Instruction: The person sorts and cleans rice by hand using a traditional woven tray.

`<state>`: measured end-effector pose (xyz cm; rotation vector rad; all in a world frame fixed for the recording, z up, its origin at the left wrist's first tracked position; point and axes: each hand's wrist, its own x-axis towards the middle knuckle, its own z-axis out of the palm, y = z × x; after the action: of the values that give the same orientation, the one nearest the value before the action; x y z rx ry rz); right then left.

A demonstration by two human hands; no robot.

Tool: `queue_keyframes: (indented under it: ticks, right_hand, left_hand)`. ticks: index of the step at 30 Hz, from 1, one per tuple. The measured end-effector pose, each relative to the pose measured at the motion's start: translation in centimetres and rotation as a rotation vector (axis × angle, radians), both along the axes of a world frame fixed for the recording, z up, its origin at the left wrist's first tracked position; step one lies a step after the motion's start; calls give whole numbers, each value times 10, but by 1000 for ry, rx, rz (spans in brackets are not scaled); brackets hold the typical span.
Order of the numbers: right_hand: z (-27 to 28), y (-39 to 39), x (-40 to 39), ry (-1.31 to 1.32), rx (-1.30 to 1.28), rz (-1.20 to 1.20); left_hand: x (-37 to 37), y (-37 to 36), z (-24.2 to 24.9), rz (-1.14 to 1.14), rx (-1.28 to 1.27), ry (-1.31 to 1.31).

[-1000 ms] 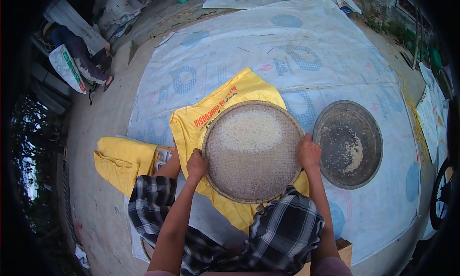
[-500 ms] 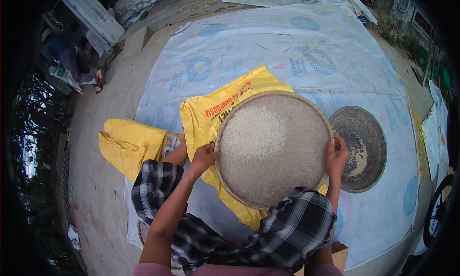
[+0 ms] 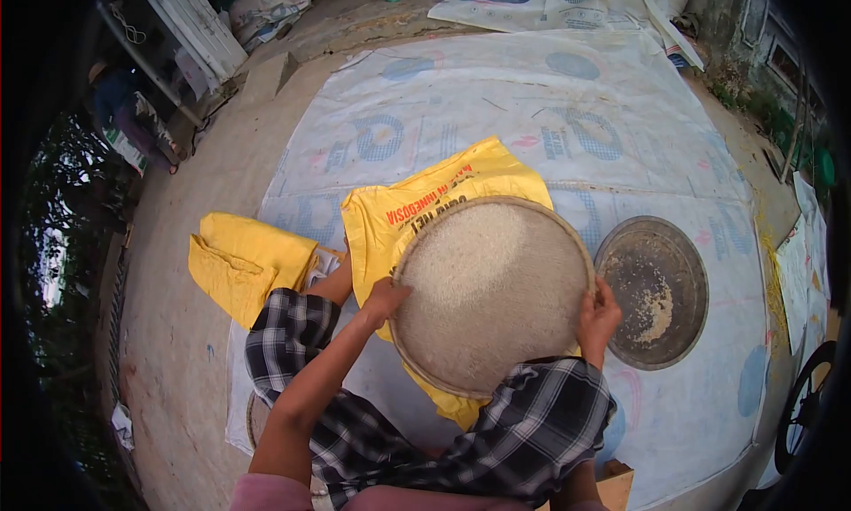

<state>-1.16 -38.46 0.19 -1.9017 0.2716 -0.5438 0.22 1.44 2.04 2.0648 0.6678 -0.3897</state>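
I hold a round woven winnowing tray (image 3: 417,356) in front of my knees, its surface covered with pale rice grains (image 3: 483,276). My left hand (image 3: 383,300) grips the tray's left rim. My right hand (image 3: 599,318) grips the right rim. Under the tray lies a yellow printed sack (image 3: 443,192), spread on a large white tarpaulin (image 3: 461,103). My checked-cloth legs are folded below the tray.
A dark round metal pan (image 3: 660,254) with a little grain lies on the tarpaulin just right of the tray. A folded yellow sack (image 3: 244,263) lies to the left. Another person (image 3: 128,117) sits far left by a wall. A wheel (image 3: 802,405) stands at the right edge.
The tray has risen and tilted, and the grains have spread from a far-side heap across most of its surface. My view has shifted slightly; both hands keep their grip on the rim.
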Motion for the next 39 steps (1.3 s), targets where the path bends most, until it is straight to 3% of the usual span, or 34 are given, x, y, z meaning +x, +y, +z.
queue_keyframes:
  ticks: [1,3,5,6,7,9,10,11,13,14,16,17,19,21,23,24,25,26,27,29,30,31,33,34,37,39]
  right_hand:
    - [7,-4,5,-11,4,0]
    - [16,-15,-6,-39,163,-138]
    - [11,1,-9,-76,98,-154]
    - [8,8,-12,36,-41,-85]
    - [6,12,-4,130,-174,-20]
    - [-4,-2,-5,-11,-100,-24]
    - [3,-12,-7,-39,59,-77]
    - [6,-19,-15,-50,211,-134]
    - [17,-6,-13,-8,131,-182]
    - [25,7,-12,75,-15,-107]
    - [19,9,-15,110,-205,-42]
    - [18,2,-19,97,-201,-47]
    - [14,-14,-26,-105,163,-205]
    - [8,-12,-24,-118,127,-227]
    - [14,9,-13,246,-78,-135]
    - [-21,8,-16,-19,-116,-89]
    - [-20,2,-18,-37,-111,-92]
    - [-17,-3,-23,-57,19,-112]
    - [-13,-8,-26,-70,146,-133]
    - [-12,-8,-22,-8,164,-170]
    - [-16,1,-12,-10,107,-166]
    - [-19,6,-5,-28,54,-161]
    - [-17,8,-12,5,-43,-91]
    - [-11,6,-23,-16,44,-129]
    - [-14,-5,-27,-54,166,-191]
    - [-22,2,-16,-63,41,-229]
  left_hand:
    - [1,-2,7,-78,-171,86]
    - [10,-10,11,-297,-191,-177]
    - [26,-5,-25,-52,-189,-393]
    - [21,-11,-22,71,147,-353]
    - [21,-10,-30,67,144,-375]
    - [12,2,-48,-89,-111,-124]
    - [14,-19,-1,-200,-87,35]
    - [26,-14,-11,-200,-92,53]
    - [36,-15,-48,-163,-93,-316]
    - [28,-36,-2,-119,118,-273]
    - [19,-33,-15,-110,23,-197]
    - [18,-27,-24,-96,-66,-105]
    - [30,-20,-33,-209,-130,-95]
    - [41,-24,-37,-154,-92,-270]
    - [36,-31,-36,-136,-75,-383]
    - [27,-27,-32,-85,-43,-259]
    - [22,-23,-27,-29,-9,-131]
    - [23,-23,-14,-168,47,2]
    - [28,-20,-18,-169,51,2]
    - [30,-18,-43,-233,-87,-266]
    - [29,-32,-15,-157,-8,-332]
    - [23,-35,-18,-153,-14,-332]
    - [26,-27,-20,-25,232,-36]
    - [18,-22,-24,-102,47,-222]
    - [34,-28,-24,-246,-10,-224]
    - [41,-38,-18,-153,135,-381]
